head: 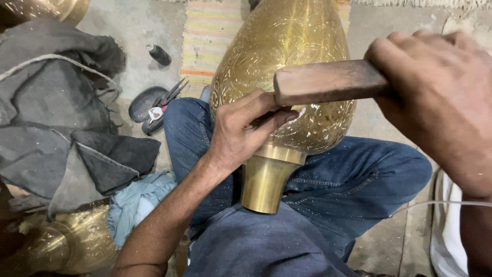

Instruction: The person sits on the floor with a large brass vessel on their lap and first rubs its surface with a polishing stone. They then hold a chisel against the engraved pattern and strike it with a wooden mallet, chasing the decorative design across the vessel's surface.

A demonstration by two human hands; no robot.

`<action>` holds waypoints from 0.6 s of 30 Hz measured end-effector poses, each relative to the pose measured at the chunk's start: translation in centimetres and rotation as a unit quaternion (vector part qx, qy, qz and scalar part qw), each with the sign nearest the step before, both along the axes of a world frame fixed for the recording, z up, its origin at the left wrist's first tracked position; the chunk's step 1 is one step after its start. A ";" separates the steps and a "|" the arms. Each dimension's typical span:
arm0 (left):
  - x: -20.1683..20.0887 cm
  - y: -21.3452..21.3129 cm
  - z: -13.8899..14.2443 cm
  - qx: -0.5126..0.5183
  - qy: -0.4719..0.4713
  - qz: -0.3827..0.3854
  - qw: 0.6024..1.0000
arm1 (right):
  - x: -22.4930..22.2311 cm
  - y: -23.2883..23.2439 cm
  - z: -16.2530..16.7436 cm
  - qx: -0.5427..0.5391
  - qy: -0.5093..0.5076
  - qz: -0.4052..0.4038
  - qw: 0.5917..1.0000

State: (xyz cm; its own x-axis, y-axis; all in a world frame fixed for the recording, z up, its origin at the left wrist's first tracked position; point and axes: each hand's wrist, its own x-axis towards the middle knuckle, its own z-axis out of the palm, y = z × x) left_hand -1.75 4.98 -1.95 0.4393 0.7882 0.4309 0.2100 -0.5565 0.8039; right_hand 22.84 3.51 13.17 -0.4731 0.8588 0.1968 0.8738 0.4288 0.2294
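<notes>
A large engraved brass vase (279, 56) lies across my lap on my blue jeans (359, 179), its plain neck (264, 182) pointing toward me. My left hand (243, 128) rests on the vase's lower body with fingers pinched around a thin dark chisel whose tip touches the brass. My right hand (441, 97) is closed on a wooden mallet block (328, 81), held just above the left hand. Bright fresh-cut marks show in the brass beside the chisel.
Dark grey cloths (61, 123) are heaped at the left. A second brass piece (77, 241) lies at lower left beside a pale blue rag (138, 200). Pliers and a dark dish (156, 102) and a small black bottle (159, 54) sit on the concrete floor. A striped mat (207, 36) lies beyond.
</notes>
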 end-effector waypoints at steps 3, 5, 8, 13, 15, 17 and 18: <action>-0.1 0.0 0.1 -0.014 0.007 0.000 1.000 | 0.2 -0.4 -0.1 -0.087 0.227 -0.035 0.969; -0.1 -0.1 0.4 -0.018 0.004 0.000 1.000 | 0.3 -0.5 -0.6 -0.145 0.297 -0.063 0.942; -0.3 -0.2 0.7 -0.007 -0.008 -0.005 1.000 | 0.7 -0.2 -1.0 -0.067 0.087 -0.061 0.992; -0.3 -0.1 0.9 -0.011 0.002 0.003 1.000 | 1.2 0.3 -1.6 -0.100 0.046 -0.083 0.990; -0.3 -0.1 0.8 -0.007 -0.012 -0.007 1.000 | 1.6 0.4 -1.7 -0.091 0.034 -0.069 0.993; -0.3 -0.1 0.5 -0.012 -0.013 -0.008 1.000 | 1.8 0.3 -1.7 -0.120 0.190 -0.077 0.971; -0.3 -0.1 0.3 -0.018 -0.006 -0.004 1.000 | 1.9 0.2 -1.7 -0.116 0.200 -0.073 0.970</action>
